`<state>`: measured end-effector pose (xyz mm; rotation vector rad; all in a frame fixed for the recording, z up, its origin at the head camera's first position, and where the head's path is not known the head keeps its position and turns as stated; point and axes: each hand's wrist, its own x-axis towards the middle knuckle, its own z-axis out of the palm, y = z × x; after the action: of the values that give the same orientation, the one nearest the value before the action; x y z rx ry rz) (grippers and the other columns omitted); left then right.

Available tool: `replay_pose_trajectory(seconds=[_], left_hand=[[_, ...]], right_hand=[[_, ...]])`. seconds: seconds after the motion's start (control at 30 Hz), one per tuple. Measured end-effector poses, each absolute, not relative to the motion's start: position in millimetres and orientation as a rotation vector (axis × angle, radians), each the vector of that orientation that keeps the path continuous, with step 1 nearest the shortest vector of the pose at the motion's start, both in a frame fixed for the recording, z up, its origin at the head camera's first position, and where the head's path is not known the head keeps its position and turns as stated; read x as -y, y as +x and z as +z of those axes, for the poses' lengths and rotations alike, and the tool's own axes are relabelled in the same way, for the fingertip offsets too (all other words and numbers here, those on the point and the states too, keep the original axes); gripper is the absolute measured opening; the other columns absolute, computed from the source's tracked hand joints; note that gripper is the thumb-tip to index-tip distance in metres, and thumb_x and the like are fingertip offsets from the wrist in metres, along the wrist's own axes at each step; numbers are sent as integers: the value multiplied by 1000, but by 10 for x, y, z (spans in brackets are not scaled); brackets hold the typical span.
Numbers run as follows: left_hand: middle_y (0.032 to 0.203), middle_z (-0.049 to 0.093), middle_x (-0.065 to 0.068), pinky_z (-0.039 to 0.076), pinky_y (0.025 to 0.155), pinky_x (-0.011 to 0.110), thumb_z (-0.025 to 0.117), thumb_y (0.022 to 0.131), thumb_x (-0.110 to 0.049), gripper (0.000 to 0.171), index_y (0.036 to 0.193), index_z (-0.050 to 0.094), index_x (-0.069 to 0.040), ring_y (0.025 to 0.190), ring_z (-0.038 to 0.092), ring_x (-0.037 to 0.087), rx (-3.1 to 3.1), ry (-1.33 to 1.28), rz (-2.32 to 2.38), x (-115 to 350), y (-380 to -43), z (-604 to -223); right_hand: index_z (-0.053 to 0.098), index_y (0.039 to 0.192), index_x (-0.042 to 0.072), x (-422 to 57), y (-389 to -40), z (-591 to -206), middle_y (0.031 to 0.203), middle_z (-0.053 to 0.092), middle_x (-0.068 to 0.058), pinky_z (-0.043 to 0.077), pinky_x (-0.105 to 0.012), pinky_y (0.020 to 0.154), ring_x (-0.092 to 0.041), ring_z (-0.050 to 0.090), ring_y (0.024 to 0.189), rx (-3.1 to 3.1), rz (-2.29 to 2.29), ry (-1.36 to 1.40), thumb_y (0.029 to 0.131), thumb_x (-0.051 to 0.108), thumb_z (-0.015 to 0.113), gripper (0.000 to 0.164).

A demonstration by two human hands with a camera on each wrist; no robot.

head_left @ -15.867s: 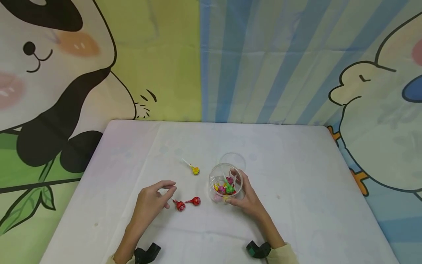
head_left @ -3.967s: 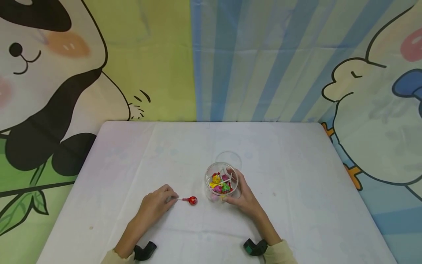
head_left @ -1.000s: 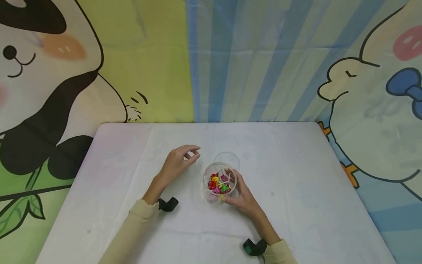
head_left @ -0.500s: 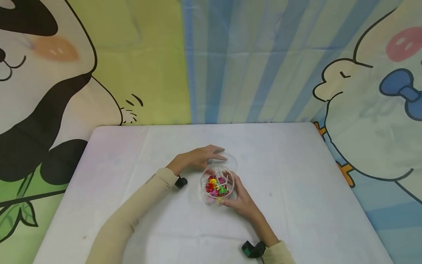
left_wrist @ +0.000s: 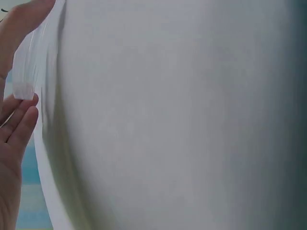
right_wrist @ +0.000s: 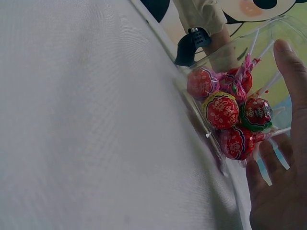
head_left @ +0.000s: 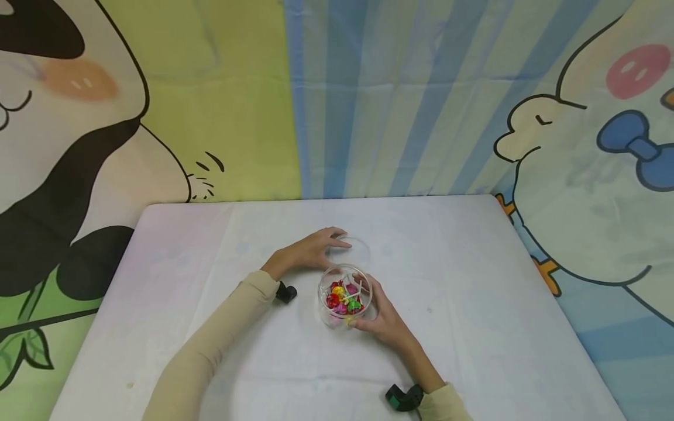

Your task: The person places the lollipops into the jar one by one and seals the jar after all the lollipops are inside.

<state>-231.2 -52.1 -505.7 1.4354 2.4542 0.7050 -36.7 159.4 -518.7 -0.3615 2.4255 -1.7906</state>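
A clear plastic jar (head_left: 320, 304) stands upright and uncovered near the middle of the table, with several wrapped lollipops (head_left: 341, 297) inside. My right hand (head_left: 388, 321) grips the jar's right side, thumb in front and fingers behind. Through the wall in the right wrist view, red, pink, yellow and green lollipop heads (right_wrist: 220, 111) show at the bottom, sticks leaning outward. Behind the jar lies a round transparent lid (head_left: 370, 250). My left hand (head_left: 309, 249) holds that lid's left edge between thumb and fingers; the left wrist view has its clear rim (left_wrist: 24, 90) between them.
A white cloth covers the table (head_left: 463, 327). Behind it hangs a curtain (head_left: 379, 99) printed with cartoon animals. Each wrist wears a black camera, such as the right wrist camera (head_left: 404, 399). My left forearm (head_left: 210, 345) crosses the table's left half.
The lollipops that lay on the table, a yellow one and two red ones, are now in the jar. My left hand has moved from them to the lid; my right hand has stayed on the jar.
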Motion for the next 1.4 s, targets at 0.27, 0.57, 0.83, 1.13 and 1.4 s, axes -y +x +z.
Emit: replay_pose_trajectory(seconds=[0.27,0.57,0.83,1.13,1.4], left_hand=[[143,49,18,43,105,50,85,72,-36,65,128,64,-11,132,47,34,-2578,1356,993,920,-2351,-4870],[146,49,13,42,109,33,87,70,-17,64,128,63,-8,137,45,29,-2442,1249,1571,1318,-1753,-4416],[140,51,20,50,99,44,89,67,-24,64,124,66,-5,129,51,34,-2441,1512,1481,1144,-1150,-4400],[138,53,18,51,96,43,91,63,-29,64,121,69,-9,123,53,31,-2555,1549,1342,973,-1034,-4433],[136,55,19,53,95,42,92,61,-32,67,119,70,-10,121,55,31,-2443,1779,1200,962,-1204,-4437]], right_hand=[[24,152,28,-1590,-369,-5164,154,38,-6,24,-20,115,-33,36,143,-2442,-1812,-458,76,12,82,97],[24,152,19,-1582,-373,-5139,153,38,-11,23,-15,114,-35,35,142,-2433,-1834,-496,75,7,81,96],[23,152,24,-1615,-370,-5183,152,39,-13,25,-39,118,-36,35,142,-2467,-1792,-438,76,12,81,97],[21,153,21,-1582,-356,-5213,156,33,-13,21,-50,117,-35,27,146,-2442,-1803,-436,76,11,81,98],[20,153,21,-1579,-374,-5200,157,30,-12,19,-61,115,-36,25,147,-2456,-1780,-460,77,10,81,98]])
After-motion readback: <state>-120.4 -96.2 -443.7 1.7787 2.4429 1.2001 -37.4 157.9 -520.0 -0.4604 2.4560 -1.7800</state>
